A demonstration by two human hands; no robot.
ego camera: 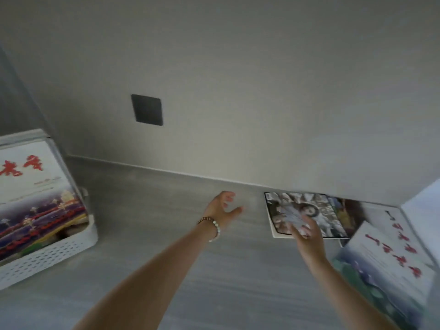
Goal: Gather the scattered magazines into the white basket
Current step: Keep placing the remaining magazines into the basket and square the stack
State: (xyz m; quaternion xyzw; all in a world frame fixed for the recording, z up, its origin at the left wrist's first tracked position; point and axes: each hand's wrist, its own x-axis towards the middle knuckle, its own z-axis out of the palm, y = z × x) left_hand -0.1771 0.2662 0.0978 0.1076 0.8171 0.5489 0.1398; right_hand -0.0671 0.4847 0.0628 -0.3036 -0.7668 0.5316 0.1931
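A white perforated basket (59,248) stands at the left edge with a red-lettered magazine (31,182) leaning inside it. On the grey counter to the right lies a black-and-white photo magazine (307,210) by the wall. My right hand (307,236) is over its near edge, fingers spread; whether it touches the cover is unclear. My left hand (223,208), with a bead bracelet, hovers open over bare counter left of that magazine. A white magazine with red characters (390,253) lies at the right, overlapping a darker one (350,215).
A grey wall rises behind the counter (154,210), with a dark square plate (147,110) on it. A pale panel (423,198) closes the right side. Bare counter lies between the basket and the magazines.
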